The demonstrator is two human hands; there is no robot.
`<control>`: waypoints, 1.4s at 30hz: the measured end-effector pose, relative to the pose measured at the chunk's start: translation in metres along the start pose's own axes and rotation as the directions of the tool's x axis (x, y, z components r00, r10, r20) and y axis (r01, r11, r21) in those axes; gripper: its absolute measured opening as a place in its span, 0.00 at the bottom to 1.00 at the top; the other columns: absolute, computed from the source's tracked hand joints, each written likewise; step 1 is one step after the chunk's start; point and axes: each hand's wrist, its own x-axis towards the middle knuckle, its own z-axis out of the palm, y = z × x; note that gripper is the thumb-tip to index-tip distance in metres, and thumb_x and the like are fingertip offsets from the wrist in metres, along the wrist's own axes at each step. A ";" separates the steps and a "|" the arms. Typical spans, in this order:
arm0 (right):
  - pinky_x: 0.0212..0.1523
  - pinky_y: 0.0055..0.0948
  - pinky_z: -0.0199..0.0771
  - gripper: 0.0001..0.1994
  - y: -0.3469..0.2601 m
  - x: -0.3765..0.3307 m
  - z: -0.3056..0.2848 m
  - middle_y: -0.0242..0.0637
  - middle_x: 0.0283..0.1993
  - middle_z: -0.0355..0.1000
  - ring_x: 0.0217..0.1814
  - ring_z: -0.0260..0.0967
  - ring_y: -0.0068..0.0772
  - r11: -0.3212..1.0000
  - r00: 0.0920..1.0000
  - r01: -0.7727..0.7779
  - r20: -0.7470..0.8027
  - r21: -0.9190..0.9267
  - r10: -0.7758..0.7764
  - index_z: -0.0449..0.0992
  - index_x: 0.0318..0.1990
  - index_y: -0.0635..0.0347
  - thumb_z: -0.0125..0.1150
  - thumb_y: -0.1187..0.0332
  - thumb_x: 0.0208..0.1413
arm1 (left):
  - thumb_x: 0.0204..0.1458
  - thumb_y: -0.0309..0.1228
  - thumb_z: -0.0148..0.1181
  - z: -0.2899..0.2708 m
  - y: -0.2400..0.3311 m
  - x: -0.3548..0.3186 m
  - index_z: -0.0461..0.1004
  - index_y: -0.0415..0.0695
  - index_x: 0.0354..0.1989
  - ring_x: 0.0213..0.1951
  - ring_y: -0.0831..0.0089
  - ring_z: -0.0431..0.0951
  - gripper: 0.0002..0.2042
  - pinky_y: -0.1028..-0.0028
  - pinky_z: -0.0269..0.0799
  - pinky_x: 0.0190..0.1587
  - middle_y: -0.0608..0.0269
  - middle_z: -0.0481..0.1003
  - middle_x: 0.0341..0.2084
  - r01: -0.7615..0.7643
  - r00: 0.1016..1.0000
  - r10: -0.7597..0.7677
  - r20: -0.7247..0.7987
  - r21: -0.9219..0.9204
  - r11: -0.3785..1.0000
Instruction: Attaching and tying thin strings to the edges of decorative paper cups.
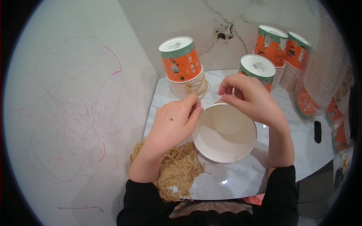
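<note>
A white-lined paper bucket (226,141) stands on the table before me with its mouth facing up. My left hand (173,119) is closed, thumb and forefinger pinched at the bucket's far left rim. Over the far right rim is my right hand (250,96), its thumb and fingers drawn together around a thin tan string (218,101), only a bit of which shows. A short end of string (236,158) shows at the bucket's near rim. Under and beside my left forearm lies a tangled heap of tan strings (179,169).
Orange and green paper buckets are stacked upside down (181,60) at the back left, with tan strings hanging from that stack's side. More stacks (269,43) stand at the back right. Plastic-wrapped buckets (324,64) rise at the right, near a small black object (318,132). A scribbled wall (83,109) borders the left.
</note>
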 end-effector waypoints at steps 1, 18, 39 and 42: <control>0.36 0.28 0.71 0.08 -0.006 -0.004 -0.003 0.35 0.33 0.74 0.33 0.71 0.28 1.000 1.000 -0.002 0.001 0.000 0.002 0.75 0.41 0.63 0.64 0.71 0.56 | 0.59 0.29 0.58 -0.001 0.000 -0.001 0.71 0.37 0.36 0.29 0.54 0.80 0.07 0.63 0.72 0.34 0.51 0.77 0.25 0.004 1.000 -0.004 0.014 0.010 1.000; 0.33 0.43 0.75 0.08 -0.020 -0.018 0.023 0.42 0.33 0.75 0.35 0.77 0.48 0.952 0.973 0.195 -0.079 -0.237 -0.219 0.76 0.38 0.63 0.66 0.69 0.54 | 0.61 0.24 0.58 0.004 0.005 -0.004 0.73 0.35 0.38 0.36 0.72 0.80 0.04 0.71 0.76 0.42 0.57 0.79 0.34 -0.054 0.996 0.040 -0.075 -0.189 0.980; 0.27 0.28 0.66 0.08 -0.015 -0.003 0.009 0.35 0.27 0.73 0.25 0.68 0.26 0.987 0.999 0.021 -0.049 0.162 -0.013 0.77 0.33 0.63 0.64 0.68 0.51 | 0.55 0.27 0.68 0.014 -0.012 0.019 0.77 0.38 0.42 0.32 0.86 0.77 0.10 0.84 0.69 0.28 0.68 0.78 0.32 0.122 0.985 0.017 0.174 -0.754 0.646; 0.26 0.26 0.64 0.08 -0.014 -0.002 0.006 0.32 0.27 0.73 0.25 0.65 0.23 0.985 0.999 0.040 -0.036 0.167 -0.035 0.77 0.33 0.63 0.65 0.68 0.51 | 0.54 0.24 0.68 0.015 -0.015 0.020 0.79 0.37 0.41 0.35 0.84 0.77 0.08 0.81 0.72 0.36 0.69 0.78 0.35 0.214 0.969 -0.032 0.245 -0.767 0.605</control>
